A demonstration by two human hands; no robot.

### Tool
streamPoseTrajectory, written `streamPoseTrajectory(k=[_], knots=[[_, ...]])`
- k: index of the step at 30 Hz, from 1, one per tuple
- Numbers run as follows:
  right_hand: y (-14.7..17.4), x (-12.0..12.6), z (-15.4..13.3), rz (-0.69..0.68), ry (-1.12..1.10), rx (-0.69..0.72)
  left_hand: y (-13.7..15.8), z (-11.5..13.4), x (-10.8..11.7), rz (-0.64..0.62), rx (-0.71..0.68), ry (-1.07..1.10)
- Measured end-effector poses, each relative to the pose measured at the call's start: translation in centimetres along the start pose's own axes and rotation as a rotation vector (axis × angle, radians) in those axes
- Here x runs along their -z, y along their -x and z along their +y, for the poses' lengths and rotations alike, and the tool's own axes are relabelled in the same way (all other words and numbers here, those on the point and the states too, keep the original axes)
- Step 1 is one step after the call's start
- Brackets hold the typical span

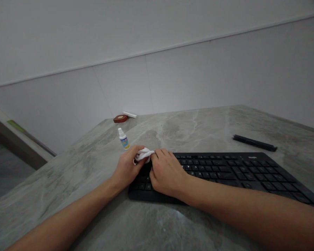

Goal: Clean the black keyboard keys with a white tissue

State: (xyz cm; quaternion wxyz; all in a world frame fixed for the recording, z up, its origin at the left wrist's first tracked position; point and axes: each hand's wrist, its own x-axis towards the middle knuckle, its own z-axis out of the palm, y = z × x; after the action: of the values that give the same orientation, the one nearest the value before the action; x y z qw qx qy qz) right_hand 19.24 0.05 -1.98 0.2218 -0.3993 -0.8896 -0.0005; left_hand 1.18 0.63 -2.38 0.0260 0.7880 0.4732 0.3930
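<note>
A black keyboard (pixel 225 174) lies on the grey marbled table, slanting off toward the right. Over its left end, my left hand (pixel 127 165) is closed on a bunched white cloth (pixel 144 154). My right hand (pixel 169 172) rests across the left keys, its fingers curled at the cloth's right edge and seeming to pinch it. Part of the cloth and the keys beneath are hidden by my hands. Just beyond my left hand stands a small white spray bottle (pixel 124 140) with a blue and yellow label, upright and untouched.
Behind the keyboard at the right lies a long black brush-like object (pixel 254 143). A reddish-brown case (pixel 120 119) and a flat white item (pixel 130 114) sit by the wall at the back left. The table (pixel 68 170) ends at a left edge.
</note>
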Motion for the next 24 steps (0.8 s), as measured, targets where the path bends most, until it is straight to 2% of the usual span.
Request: streamPoseTrajectory(k=[3, 6, 7, 10, 13, 19, 24], knots=[[-0.2, 0.8, -0.1, 0.05, -0.032, -0.062, 0.3, -0.1, 0.2, 0.007, 0.006, -0.004], [-0.2, 1.8, -0.1, 0.1, 0.039, -0.085, 0.8, -0.1, 0.2, -0.01, -0.017, 0.007], [-0.1, 2.1, 0.1, 0.109, 0.072, -0.051, 0.9, 0.0, 0.1, -0.02, -0.027, 0.014], [0.3, 2.0, 1.2, 0.09, 0.063, 0.2, 1.3, 0.3, -0.3, -0.029, -0.039, 0.05], [0.8, 1.0, 2.4, 0.099, -0.109, 0.268, 1.6, 0.8, -0.6, -0.039, -0.055, 0.108], [1.7, 0.4, 2.6, 0.154, -0.502, 0.185, 1.7, 2.0, 0.0, -0.027, -0.189, 0.139], [1.7, 0.9, 2.3, 0.104, -0.464, 0.107, 1.4, 3.1, 0.9, -0.05, -0.323, 0.022]])
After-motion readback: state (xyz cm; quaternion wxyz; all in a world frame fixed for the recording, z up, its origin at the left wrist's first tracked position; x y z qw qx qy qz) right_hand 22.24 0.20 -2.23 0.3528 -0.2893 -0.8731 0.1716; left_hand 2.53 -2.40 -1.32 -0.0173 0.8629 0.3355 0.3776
